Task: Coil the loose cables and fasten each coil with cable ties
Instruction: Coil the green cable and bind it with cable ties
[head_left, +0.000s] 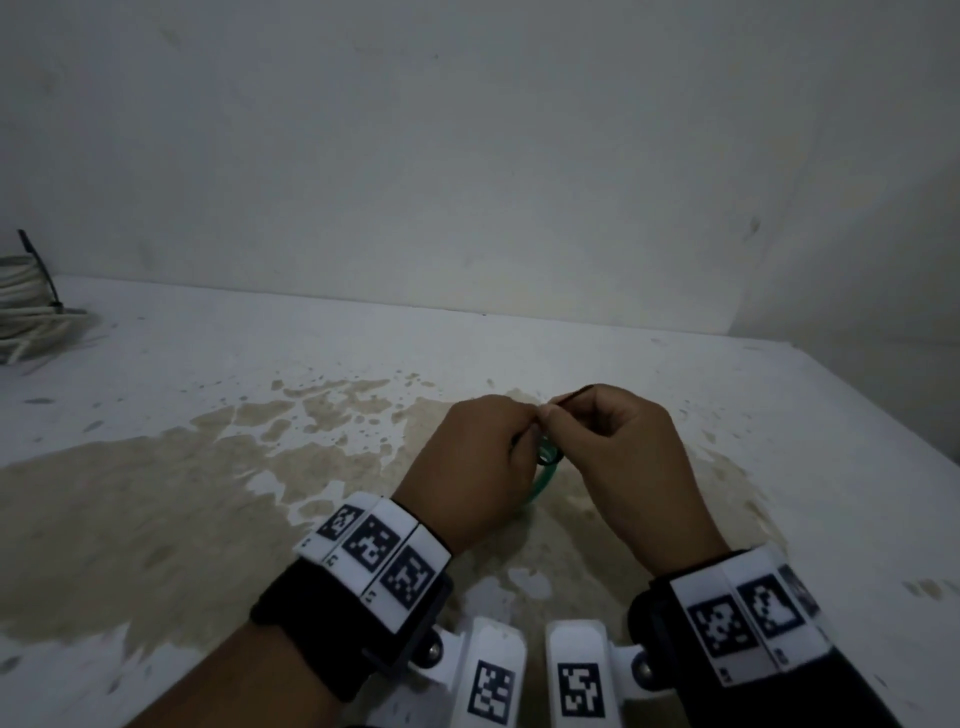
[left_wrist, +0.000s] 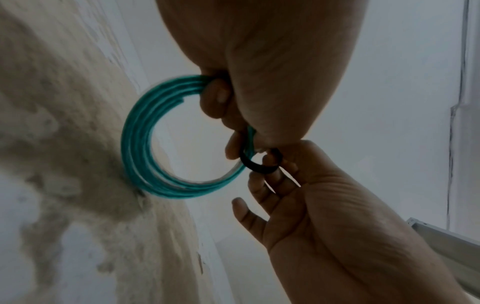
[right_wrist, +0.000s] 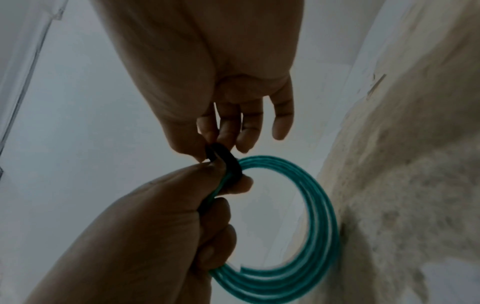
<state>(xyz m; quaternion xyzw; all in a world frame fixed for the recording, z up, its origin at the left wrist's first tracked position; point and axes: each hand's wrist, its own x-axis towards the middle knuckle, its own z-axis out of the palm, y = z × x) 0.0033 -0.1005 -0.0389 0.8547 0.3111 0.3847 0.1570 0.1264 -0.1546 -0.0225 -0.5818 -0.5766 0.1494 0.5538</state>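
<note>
A teal cable coil (left_wrist: 137, 144) of several turns hangs upright over the table, mostly hidden behind my hands in the head view, where only a short arc (head_left: 541, 486) shows. My left hand (head_left: 488, 457) grips the coil's bundled strands in its curled fingers (left_wrist: 215, 98). A black cable tie (left_wrist: 257, 166) is looped loosely around those strands just beside that grip. My right hand (head_left: 618, 447) pinches the tie (right_wrist: 228, 160) between thumb and fingertips (right_wrist: 228, 131). The tie's thin tail (head_left: 574, 393) sticks up past my right knuckles.
A white cable coil (head_left: 26, 312) bound with a black tie lies at the far left of the white table (head_left: 260, 353). A large brown stain (head_left: 156, 493) covers the tabletop under my hands. A wall stands close behind, and the table's edge runs down the right.
</note>
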